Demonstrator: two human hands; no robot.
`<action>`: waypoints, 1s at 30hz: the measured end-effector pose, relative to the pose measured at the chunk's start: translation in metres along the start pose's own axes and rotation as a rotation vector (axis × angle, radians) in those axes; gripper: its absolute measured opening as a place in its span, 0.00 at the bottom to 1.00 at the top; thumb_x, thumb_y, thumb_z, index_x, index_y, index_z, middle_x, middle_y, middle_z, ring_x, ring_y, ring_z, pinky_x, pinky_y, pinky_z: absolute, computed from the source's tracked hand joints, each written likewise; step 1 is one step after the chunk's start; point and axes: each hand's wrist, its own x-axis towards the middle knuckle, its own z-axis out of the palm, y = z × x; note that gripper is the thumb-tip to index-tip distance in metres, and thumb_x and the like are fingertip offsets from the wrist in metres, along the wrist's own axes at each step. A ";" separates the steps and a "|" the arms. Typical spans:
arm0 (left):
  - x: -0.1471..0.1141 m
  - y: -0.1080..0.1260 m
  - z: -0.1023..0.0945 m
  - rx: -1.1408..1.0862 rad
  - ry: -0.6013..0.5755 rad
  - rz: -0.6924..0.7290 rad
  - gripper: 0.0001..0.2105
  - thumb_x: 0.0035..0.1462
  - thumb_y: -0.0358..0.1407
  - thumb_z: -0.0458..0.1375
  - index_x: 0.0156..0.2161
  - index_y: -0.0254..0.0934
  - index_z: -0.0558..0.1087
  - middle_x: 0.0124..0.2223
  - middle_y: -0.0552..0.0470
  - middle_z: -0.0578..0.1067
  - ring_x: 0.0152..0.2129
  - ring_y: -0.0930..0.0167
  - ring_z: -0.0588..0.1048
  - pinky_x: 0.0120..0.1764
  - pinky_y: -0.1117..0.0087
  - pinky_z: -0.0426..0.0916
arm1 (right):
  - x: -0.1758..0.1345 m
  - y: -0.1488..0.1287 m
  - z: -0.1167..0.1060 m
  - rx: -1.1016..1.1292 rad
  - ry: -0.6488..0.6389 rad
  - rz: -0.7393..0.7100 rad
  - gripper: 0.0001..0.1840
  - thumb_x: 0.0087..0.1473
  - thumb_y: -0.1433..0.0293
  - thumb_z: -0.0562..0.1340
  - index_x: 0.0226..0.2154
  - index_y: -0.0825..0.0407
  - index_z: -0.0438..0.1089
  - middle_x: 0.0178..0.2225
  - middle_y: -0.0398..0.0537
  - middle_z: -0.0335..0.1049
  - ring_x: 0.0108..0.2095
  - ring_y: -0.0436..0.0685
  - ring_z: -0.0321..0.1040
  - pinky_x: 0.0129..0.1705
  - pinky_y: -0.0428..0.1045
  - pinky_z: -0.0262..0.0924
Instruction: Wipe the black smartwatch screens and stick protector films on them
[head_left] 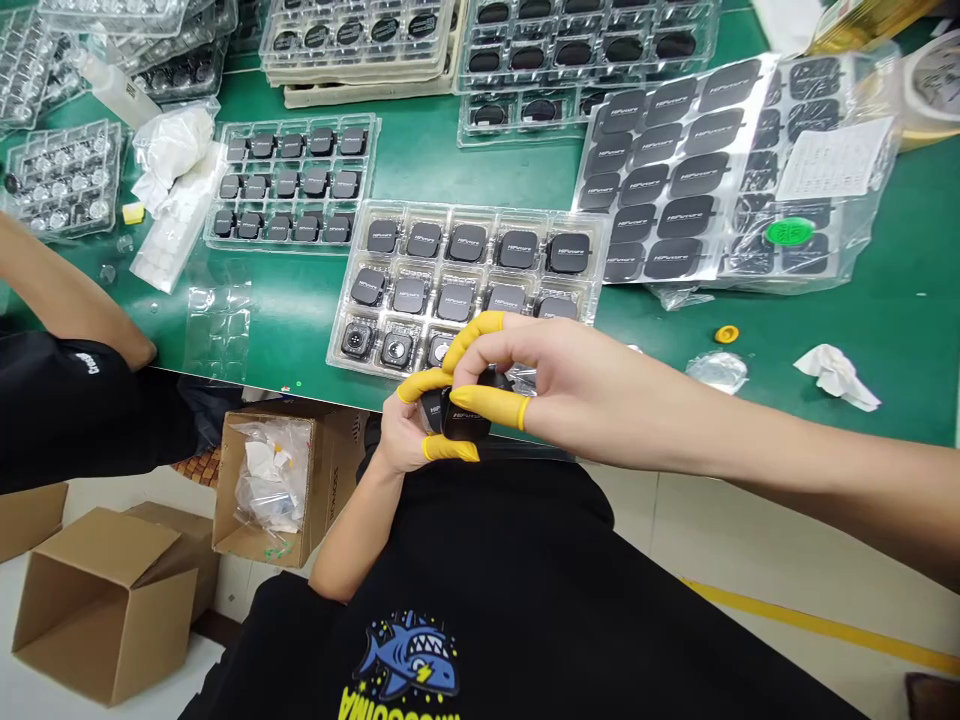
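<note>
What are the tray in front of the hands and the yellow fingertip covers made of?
Tray: clear thin moulded plastic, by its glossy see-through ribs and pockets. Fingertip covers: probably latex or rubber, matte yellow, stretched tight with rolled rims. Both hands, left hand and right hand, grip a small black part, likely plastic.

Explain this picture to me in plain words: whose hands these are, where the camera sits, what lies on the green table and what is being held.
The camera sits on a person's head, looking down at their own two hands. The left hand and the right hand, wearing yellow fingertip covers, together grip a small black square part at the edge of the green table. Just beyond lies a clear tray of similar black parts, with more trays and a bagged sheet of black pads behind. At the left edge is another person's arm. A cardboard box stands below.
</note>
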 end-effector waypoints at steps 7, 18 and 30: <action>0.000 0.003 0.001 -0.022 -0.024 0.022 0.39 0.30 0.49 0.87 0.50 0.40 0.83 0.42 0.51 0.86 0.39 0.62 0.87 0.48 0.61 0.82 | 0.002 -0.001 -0.001 0.000 -0.020 0.009 0.09 0.64 0.63 0.66 0.32 0.47 0.78 0.43 0.49 0.81 0.45 0.61 0.76 0.48 0.56 0.68; 0.001 0.003 0.002 -0.027 0.023 0.029 0.40 0.28 0.53 0.87 0.48 0.41 0.83 0.41 0.52 0.85 0.36 0.65 0.86 0.45 0.65 0.81 | 0.003 0.004 0.003 -0.011 0.009 -0.019 0.09 0.64 0.64 0.66 0.32 0.46 0.77 0.42 0.48 0.81 0.44 0.61 0.76 0.47 0.55 0.68; 0.001 0.002 0.001 -0.010 0.033 0.053 0.39 0.28 0.54 0.87 0.48 0.41 0.84 0.40 0.53 0.85 0.34 0.68 0.84 0.42 0.68 0.81 | 0.005 0.004 0.003 0.007 -0.005 -0.014 0.10 0.64 0.61 0.66 0.32 0.47 0.77 0.43 0.49 0.81 0.45 0.61 0.76 0.49 0.56 0.68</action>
